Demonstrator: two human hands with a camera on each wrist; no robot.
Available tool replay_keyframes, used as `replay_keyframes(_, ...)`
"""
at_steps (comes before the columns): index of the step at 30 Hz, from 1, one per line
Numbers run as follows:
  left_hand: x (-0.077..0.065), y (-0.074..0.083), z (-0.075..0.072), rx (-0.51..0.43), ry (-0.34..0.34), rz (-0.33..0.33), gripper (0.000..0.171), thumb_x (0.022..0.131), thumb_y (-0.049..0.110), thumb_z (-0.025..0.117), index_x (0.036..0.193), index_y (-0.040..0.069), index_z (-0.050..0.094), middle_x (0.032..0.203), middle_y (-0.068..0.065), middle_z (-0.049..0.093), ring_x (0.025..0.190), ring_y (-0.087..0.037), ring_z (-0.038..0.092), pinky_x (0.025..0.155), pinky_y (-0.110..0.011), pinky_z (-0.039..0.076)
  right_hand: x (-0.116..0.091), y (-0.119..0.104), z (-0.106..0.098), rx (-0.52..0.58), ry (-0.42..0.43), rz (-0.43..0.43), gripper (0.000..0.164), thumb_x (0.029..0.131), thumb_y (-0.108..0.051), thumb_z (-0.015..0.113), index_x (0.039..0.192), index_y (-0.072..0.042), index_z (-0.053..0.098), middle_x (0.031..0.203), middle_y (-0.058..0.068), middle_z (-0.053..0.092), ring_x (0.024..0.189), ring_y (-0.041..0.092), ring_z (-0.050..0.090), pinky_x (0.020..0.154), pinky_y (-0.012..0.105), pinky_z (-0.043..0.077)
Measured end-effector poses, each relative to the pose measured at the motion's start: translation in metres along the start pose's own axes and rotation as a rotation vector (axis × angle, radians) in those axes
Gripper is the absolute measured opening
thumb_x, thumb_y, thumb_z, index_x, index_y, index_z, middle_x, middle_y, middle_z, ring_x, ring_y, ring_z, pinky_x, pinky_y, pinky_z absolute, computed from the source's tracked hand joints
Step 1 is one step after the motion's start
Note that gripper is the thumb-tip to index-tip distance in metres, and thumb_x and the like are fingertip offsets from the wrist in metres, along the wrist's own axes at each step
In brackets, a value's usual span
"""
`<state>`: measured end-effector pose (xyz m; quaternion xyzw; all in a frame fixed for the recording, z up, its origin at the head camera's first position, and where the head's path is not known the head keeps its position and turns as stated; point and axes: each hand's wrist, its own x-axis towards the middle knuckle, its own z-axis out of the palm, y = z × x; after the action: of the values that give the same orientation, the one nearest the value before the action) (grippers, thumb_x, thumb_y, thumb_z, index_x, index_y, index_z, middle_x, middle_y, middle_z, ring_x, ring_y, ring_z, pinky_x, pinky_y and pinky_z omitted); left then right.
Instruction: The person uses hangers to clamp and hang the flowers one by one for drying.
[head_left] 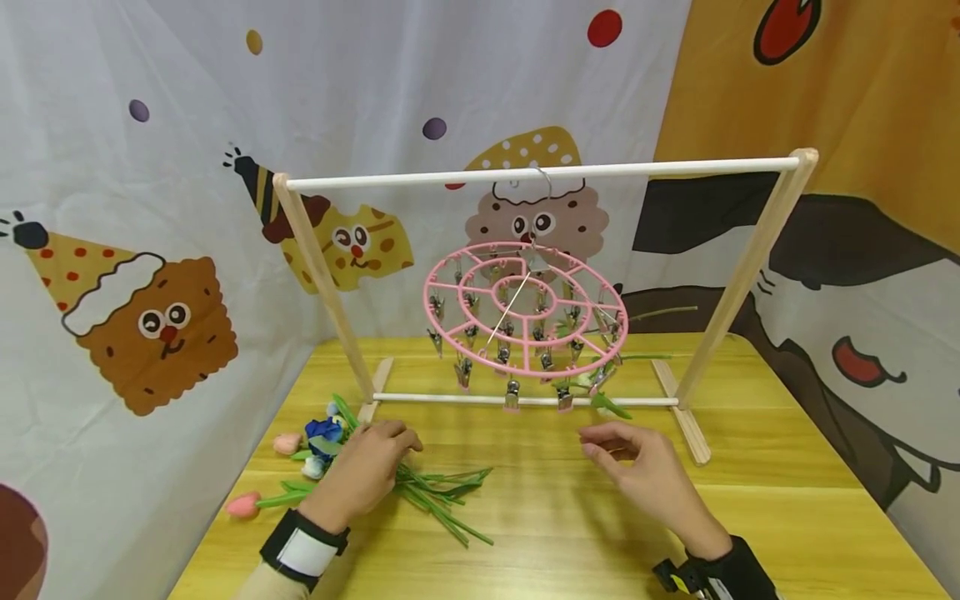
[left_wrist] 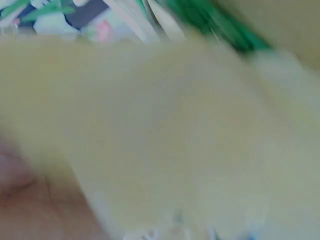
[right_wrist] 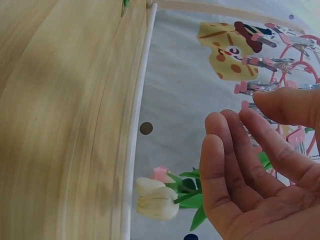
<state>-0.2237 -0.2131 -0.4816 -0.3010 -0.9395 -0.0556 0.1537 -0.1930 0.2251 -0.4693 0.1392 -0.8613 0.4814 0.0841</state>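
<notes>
My left hand lies over a bunch of artificial flowers on the table, its fingers bent down across the green stems. Whether it grips any stem I cannot tell, since its fingertips are hidden. Blue flowers and pink tulips stick out left of this hand. My right hand is raised in front of the rack, its fingers loosely bent and holding nothing. In the right wrist view, thumb and fingertips stand apart. A round pink clip hanger with several metal clips hangs between the hands, farther back.
A wooden rack with a white top bar carries the hanger, its feet on the yellow wood-grain table. A white tulip and a pink one show behind the lower bar. A cartoon-printed cloth hangs behind.
</notes>
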Motion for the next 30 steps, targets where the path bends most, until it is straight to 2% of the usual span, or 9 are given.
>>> replay_keyframes(3,-0.008,-0.012,-0.010,0.001,-0.045,-0.058,0.054,0.081,-0.023,0.087,0.112,0.020,0.086,0.115,-0.001,0.081,0.109,-0.029,0.078,0.097,-0.061,0.067,0.000,0.003,0.000,-0.005,-0.001,-0.001,0.015,0.109,-0.016,0.085,0.124,-0.019,0.088,0.117,0.004,0.090,0.095,0.007,0.083,0.083,0.027,0.070)
replay_keyframes(5,-0.012,-0.019,-0.014,-0.021,-0.084,-0.077,0.054,0.081,-0.024,0.085,0.111,0.020,0.087,0.115,-0.001,0.082,0.109,-0.029,0.078,0.098,-0.063,0.067,0.001,0.004,0.000,-0.009,-0.002,-0.005,0.015,0.109,-0.016,0.085,0.123,-0.019,0.088,0.116,0.005,0.090,0.094,0.006,0.082,0.083,0.026,0.070)
replay_keyframes(7,-0.017,-0.025,-0.017,-0.045,-0.122,-0.078,0.053,0.084,-0.023,0.085,0.113,0.021,0.088,0.117,-0.001,0.083,0.110,-0.030,0.080,0.100,-0.065,0.066,0.001,0.006,0.001,-0.013,-0.003,-0.012,0.014,0.108,-0.015,0.086,0.122,-0.019,0.089,0.114,0.006,0.090,0.092,0.005,0.082,0.081,0.026,0.070)
replay_keyframes(10,-0.020,-0.032,-0.017,-0.060,-0.129,-0.048,0.050,0.087,-0.018,0.088,0.115,0.023,0.089,0.117,0.001,0.085,0.111,-0.028,0.082,0.099,-0.063,0.067,0.001,0.006,0.002,-0.014,-0.006,-0.017,0.014,0.108,-0.015,0.086,0.121,-0.019,0.089,0.114,0.006,0.090,0.092,0.007,0.083,0.081,0.025,0.070)
replay_keyframes(16,-0.016,-0.040,-0.008,-0.034,-0.039,0.007,0.039,0.084,-0.007,0.100,0.104,0.025,0.089,0.104,0.006,0.083,0.098,-0.020,0.079,0.088,-0.050,0.069,0.000,0.007,0.003,-0.010,-0.007,-0.013,0.014,0.108,-0.016,0.086,0.121,-0.019,0.089,0.115,0.002,0.090,0.095,0.014,0.085,0.082,0.025,0.070)
replay_keyframes(21,-0.010,-0.045,0.001,0.016,0.055,0.020,0.034,0.084,-0.004,0.101,0.091,0.025,0.085,0.095,0.007,0.077,0.089,-0.016,0.075,0.078,-0.041,0.065,0.000,0.008,0.004,-0.007,-0.007,0.003,0.014,0.108,-0.015,0.087,0.121,-0.019,0.089,0.115,0.004,0.091,0.095,0.015,0.085,0.082,0.026,0.070)
replay_keyframes(26,-0.004,-0.048,0.004,-0.016,0.131,0.034,0.028,0.089,-0.003,0.097,0.097,0.023,0.091,0.098,0.004,0.074,0.091,-0.017,0.077,0.080,-0.036,0.068,-0.001,0.010,0.004,0.002,-0.015,0.021,0.014,0.108,-0.016,0.086,0.121,-0.020,0.089,0.118,0.007,0.090,0.097,0.012,0.085,0.083,0.026,0.070)
replay_keyframes(30,0.002,-0.044,0.001,-0.029,0.176,0.064,0.032,0.092,-0.009,0.092,0.106,0.020,0.093,0.104,0.000,0.074,0.092,-0.017,0.077,0.077,-0.032,0.069,-0.002,0.011,0.004,0.009,-0.021,0.026,0.014,0.108,-0.015,0.086,0.121,-0.021,0.089,0.119,0.008,0.090,0.098,0.013,0.085,0.083,0.026,0.070)
